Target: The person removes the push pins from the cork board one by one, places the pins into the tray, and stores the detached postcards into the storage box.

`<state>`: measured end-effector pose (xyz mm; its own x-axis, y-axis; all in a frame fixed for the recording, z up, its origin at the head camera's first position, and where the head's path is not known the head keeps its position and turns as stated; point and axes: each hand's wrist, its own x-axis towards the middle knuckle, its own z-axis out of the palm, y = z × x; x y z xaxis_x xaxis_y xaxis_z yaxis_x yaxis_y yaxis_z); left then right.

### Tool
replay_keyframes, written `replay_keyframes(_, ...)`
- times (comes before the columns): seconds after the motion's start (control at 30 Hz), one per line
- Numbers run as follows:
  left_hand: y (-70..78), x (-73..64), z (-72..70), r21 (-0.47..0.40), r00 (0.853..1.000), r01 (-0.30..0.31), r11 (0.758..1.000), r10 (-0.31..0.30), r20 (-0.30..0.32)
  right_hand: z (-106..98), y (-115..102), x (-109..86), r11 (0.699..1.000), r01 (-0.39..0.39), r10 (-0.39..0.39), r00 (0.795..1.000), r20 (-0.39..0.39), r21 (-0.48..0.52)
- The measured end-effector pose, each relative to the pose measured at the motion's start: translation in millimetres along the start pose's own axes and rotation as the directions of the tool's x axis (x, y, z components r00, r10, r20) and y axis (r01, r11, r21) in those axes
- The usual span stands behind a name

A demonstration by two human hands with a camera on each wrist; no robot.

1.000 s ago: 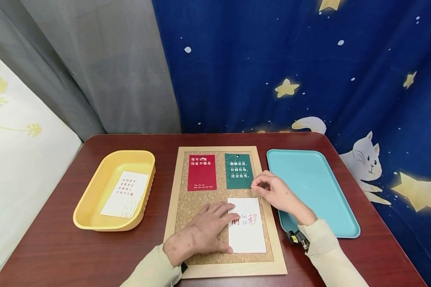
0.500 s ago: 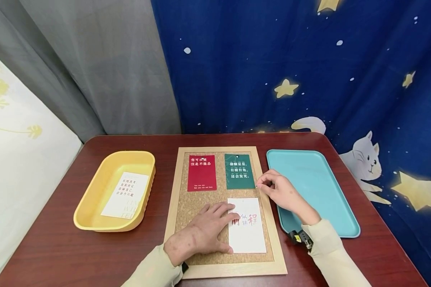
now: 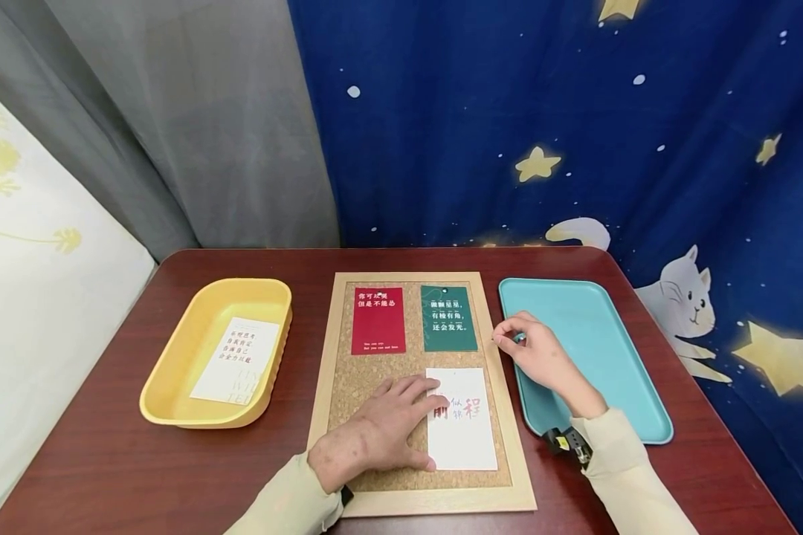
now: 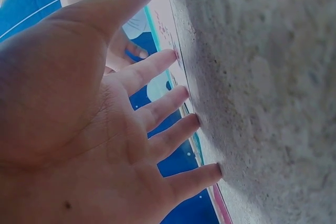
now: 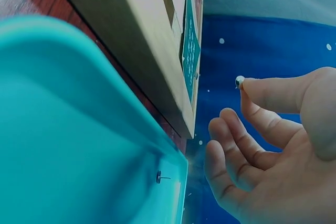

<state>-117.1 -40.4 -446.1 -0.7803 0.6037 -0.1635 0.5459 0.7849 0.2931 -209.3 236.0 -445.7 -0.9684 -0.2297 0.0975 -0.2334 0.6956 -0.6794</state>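
My left hand (image 3: 381, 427) lies with fingers spread across the cork board (image 3: 368, 379). Its fingertips and thumb touch the left side of a white card (image 3: 465, 438) with coloured characters. Between thumb and index finger, my right hand (image 3: 538, 353) pinches a small thumbtack (image 5: 240, 81); its other fingers curve loosely. That hand is above the left edge of the blue tray (image 3: 595, 334), just right of the board's wooden frame. A red card (image 3: 378, 323) and a green card (image 3: 450, 327) are fixed by tacks near their tops on the board's upper half.
A yellow bin (image 3: 167, 371) at the left holds another white card (image 3: 237, 360). One more thumbtack (image 5: 159, 177) lies inside the blue tray in the right wrist view. Curtains hang behind the dark red table (image 3: 107, 453).
My right hand has moved right, from beside the green card's lower corner to the tray's left edge, with the thumbtack still pinched. The left hand stays on the white card.
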Motion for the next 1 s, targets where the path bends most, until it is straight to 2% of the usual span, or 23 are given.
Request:
replay_keyframes(0.8, -0.9, 0.3, 0.3, -0.02, 1.0, -0.006, 1.0, 0.006, -0.001, -17, 12, -2.3, 0.995, -0.097, 0.097, 0.995, -0.036, -0.001)
replay_keyframes(1.0, -1.1, 0.9, 0.6, -0.018, 1.0, -0.011, 1.0, 0.011, 0.001, -19, 19, -3.2, 0.995, -0.1, 0.099, 0.994, -0.045, -0.022)
